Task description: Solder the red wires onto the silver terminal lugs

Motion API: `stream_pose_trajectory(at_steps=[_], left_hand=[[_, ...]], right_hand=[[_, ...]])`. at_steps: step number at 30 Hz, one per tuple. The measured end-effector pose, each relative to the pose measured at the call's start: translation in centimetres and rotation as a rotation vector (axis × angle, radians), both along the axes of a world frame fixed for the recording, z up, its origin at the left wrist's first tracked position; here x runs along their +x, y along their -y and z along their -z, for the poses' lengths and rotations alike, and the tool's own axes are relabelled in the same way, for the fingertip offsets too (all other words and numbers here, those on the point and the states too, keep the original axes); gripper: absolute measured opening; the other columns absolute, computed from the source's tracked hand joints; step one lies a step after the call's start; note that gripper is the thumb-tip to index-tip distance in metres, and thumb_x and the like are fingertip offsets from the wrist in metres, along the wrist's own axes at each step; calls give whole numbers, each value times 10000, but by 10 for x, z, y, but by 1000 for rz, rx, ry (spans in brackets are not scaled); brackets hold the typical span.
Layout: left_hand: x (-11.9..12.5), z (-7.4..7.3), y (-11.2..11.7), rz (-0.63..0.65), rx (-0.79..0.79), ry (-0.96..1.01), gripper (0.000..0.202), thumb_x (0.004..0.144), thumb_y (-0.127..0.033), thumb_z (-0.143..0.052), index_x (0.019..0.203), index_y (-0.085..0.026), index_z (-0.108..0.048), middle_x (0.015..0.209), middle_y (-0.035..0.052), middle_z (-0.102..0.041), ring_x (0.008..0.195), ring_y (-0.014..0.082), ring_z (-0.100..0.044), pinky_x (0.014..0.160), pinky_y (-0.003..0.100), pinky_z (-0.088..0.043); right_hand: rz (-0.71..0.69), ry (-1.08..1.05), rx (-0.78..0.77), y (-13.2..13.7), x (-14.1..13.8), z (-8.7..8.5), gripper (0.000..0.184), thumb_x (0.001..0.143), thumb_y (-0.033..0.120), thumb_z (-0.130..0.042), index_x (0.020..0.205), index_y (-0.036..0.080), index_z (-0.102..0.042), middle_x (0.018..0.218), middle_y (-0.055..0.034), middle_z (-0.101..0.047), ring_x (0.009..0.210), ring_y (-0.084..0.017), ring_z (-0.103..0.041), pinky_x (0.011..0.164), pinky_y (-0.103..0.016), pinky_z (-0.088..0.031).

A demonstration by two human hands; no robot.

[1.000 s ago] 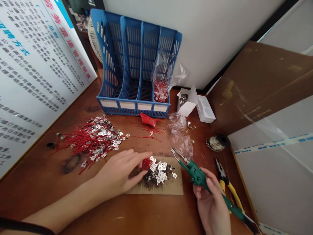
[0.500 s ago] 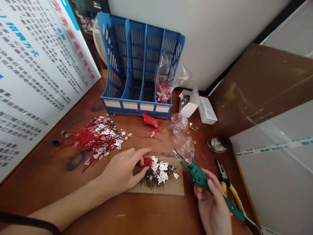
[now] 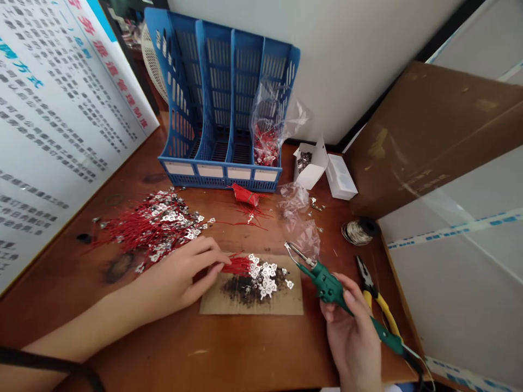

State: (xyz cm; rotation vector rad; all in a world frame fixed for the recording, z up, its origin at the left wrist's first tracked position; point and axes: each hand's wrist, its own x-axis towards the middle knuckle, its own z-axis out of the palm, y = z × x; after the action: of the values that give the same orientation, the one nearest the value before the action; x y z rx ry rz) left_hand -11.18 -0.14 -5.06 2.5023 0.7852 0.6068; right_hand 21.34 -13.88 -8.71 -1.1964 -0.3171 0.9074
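My left hand (image 3: 180, 275) pinches the red wire ends of a small bundle of wires with silver terminals (image 3: 255, 270). The bundle lies on a scorched cardboard pad (image 3: 286, 302) on the wooden desk (image 3: 229, 354). My right hand (image 3: 353, 332) grips a green soldering iron (image 3: 329, 286); its metal tip points up and left, just right of the terminals and not touching them. A large heap of red wires with terminals (image 3: 155, 226) lies behind my left hand.
A blue file rack (image 3: 220, 103) at the back holds a plastic bag of red wires (image 3: 267, 133). Nearby are a small white box of metal parts (image 3: 310, 166), a solder spool (image 3: 359, 231), yellow-handled pliers (image 3: 378, 299), a printed board (image 3: 53, 120) on the left and a brown panel (image 3: 433, 136) on the right.
My left hand has slid left along the wire bundle, so more of the red wires shows. The soldering iron has stayed beside the terminals. The camera view shifted slightly.
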Motion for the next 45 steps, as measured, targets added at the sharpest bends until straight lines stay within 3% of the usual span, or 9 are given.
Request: stream_pose_trajectory(at_steps=[4,7,10,16,22,26,34,39,45], left_hand=[[2,10,4,12,34,4,231,1183,-251,-518,1073,-221,-719,1055,46,-684,971,188,-651,878,305,-525],[4,17,9,63,85,56,230,1195,-244,-519,1106,-232,-730,1075,35,-711,984,180,-684,912,300,-528],[2,18,11,122,83,41,253,1211,-244,-501,1144,-241,-745,1095,18,-738,970,158,-725,898,275,-549],[-3,19,13,88,226,27,328,1244,-289,-426,1171,-245,-743,1113,-1,-770,963,163,-747,900,287,-574],[-6,24,12,105,268,-5,336,1223,-226,-411,1316,-242,-734,1166,25,-765,1068,183,-732,944,271,-587],[-4,22,13,78,240,-32,305,1195,-204,-454,1245,-235,-753,1118,37,-752,1035,208,-724,962,300,-594],[4,23,14,102,259,6,298,1197,-216,-456,1138,-218,-748,1061,42,-753,961,207,-720,930,315,-593],[3,17,14,44,240,-8,222,1169,-226,-521,1289,-246,-706,1106,40,-760,1020,225,-734,967,334,-582],[-6,21,16,8,39,-47,429,1124,-224,-510,1546,-279,-569,1039,34,-746,917,210,-741,803,295,-570]], right_hand=[[-1,2,-26,4,-2,-6,434,683,528,-1011,1001,249,-915,979,-94,-766,580,-97,-572,475,-197,-476],[-99,67,-17,9,-4,-7,444,751,576,-958,1016,221,-933,904,-140,-779,531,-131,-599,429,-211,-466],[-243,145,65,14,-3,-2,404,849,571,-880,1025,211,-938,716,-122,-716,469,-159,-607,410,-219,-460],[-389,127,69,25,7,10,445,940,510,-801,1299,262,-890,849,-121,-761,530,-156,-639,492,-238,-508],[-295,160,49,17,-3,-3,380,839,530,-880,1046,216,-935,701,-95,-679,481,-152,-605,446,-214,-469],[-292,174,37,12,-6,-9,408,818,560,-893,1030,214,-936,719,-107,-696,475,-152,-597,438,-217,-468],[-325,191,56,13,-3,-4,388,837,549,-880,1068,243,-939,706,-115,-715,451,-152,-589,432,-214,-446],[-323,189,38,11,-4,-7,406,815,578,-910,1047,246,-940,705,-115,-717,456,-146,-590,438,-205,-440],[-290,166,15,10,-4,-5,423,801,569,-926,1052,229,-939,735,-118,-723,471,-149,-594,426,-213,-456]])
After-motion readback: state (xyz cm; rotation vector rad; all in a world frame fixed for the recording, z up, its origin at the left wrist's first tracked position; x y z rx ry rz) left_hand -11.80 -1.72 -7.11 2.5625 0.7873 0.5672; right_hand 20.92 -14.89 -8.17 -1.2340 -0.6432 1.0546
